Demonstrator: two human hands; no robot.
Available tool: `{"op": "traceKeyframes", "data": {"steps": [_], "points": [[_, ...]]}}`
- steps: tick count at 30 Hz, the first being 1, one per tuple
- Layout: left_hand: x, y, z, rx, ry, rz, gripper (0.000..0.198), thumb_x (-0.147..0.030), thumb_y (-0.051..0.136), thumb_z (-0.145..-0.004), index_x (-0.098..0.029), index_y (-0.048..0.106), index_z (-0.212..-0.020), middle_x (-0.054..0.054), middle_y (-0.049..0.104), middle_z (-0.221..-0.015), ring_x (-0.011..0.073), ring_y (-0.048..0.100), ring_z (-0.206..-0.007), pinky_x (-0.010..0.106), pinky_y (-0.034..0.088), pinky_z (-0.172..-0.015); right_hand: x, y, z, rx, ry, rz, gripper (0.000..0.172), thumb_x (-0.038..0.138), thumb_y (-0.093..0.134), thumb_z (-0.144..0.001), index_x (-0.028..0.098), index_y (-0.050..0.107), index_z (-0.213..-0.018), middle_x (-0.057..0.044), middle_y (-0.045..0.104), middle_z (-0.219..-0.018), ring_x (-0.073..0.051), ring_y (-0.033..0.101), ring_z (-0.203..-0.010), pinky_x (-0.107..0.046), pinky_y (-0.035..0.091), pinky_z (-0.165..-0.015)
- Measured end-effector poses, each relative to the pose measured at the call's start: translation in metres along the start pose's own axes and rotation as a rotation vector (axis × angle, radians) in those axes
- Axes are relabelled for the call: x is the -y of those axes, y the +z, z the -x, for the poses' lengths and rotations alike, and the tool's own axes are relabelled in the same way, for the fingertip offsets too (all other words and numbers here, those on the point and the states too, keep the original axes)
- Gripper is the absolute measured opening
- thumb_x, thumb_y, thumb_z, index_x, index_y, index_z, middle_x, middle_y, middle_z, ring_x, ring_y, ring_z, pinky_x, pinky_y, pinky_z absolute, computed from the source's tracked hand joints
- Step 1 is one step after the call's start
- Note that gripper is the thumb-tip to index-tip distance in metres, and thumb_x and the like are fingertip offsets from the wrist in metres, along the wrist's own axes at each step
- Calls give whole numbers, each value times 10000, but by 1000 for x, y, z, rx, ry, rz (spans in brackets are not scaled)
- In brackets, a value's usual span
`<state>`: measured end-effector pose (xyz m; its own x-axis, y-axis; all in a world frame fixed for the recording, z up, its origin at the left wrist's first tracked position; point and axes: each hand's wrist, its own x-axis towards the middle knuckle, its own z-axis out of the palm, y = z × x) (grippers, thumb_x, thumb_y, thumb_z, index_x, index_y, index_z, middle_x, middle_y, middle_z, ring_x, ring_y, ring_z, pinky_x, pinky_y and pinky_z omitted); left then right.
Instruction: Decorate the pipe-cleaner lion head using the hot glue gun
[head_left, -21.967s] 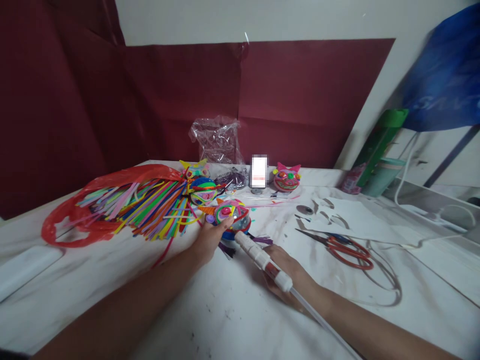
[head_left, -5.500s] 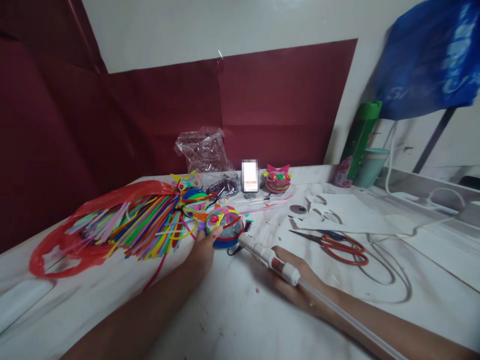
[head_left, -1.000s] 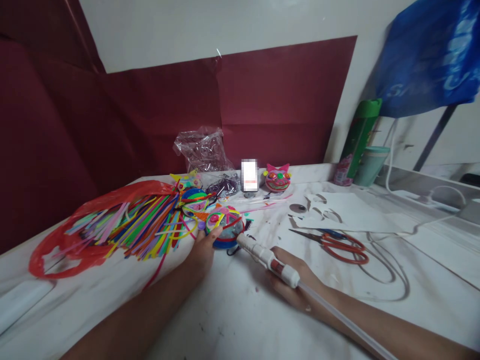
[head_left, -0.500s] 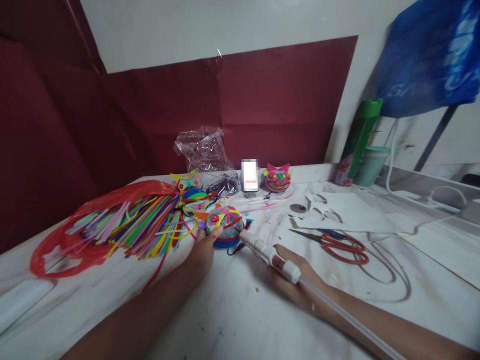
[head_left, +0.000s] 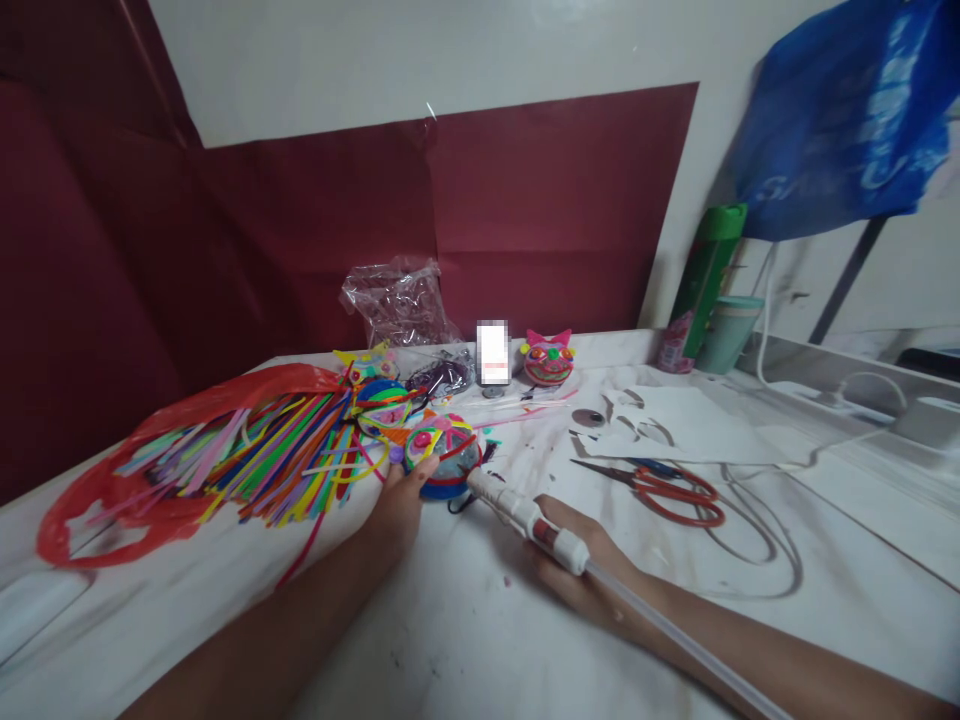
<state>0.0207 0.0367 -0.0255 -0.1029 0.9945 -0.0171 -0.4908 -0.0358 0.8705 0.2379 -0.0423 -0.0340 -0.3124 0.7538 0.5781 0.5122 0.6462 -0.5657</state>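
My left hand (head_left: 397, 500) rests on the white table and holds a round, colourful craft piece (head_left: 442, 457) with pink, yellow and blue strips, thumb on its near edge. My right hand (head_left: 581, 565) is wrapped round a white glue gun (head_left: 529, 518) with a clear glue stick trailing back along my forearm. The gun's tip sits right beside the craft piece's right side.
A red plastic bag of several coloured strips (head_left: 225, 450) lies to the left. More decorated pieces (head_left: 549, 360) and a crumpled clear bag (head_left: 397, 300) stand at the back. Red-handled scissors (head_left: 660, 485), white paper cut-outs (head_left: 675, 425) and a cable (head_left: 757, 545) lie to the right.
Both hands keep their hold and barely move; the gun's tip stays by the craft piece. The view has shifted slightly, so everything sits a little further left.
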Motion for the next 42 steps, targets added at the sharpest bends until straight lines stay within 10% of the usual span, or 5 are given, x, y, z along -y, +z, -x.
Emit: {"op": "traceKeyframes", "data": {"steps": [42], "points": [[4,-5,-3,27,13,-30,575,-203,788,-693,-218,555,-1218,91,677,-1251,265,586,-1227,401,435,-1073,2,-2,1,32,13,-9,113,210,474,-872,238,416,-780,14,523,-713,-141,528,-611,-246,430,-563]]}}
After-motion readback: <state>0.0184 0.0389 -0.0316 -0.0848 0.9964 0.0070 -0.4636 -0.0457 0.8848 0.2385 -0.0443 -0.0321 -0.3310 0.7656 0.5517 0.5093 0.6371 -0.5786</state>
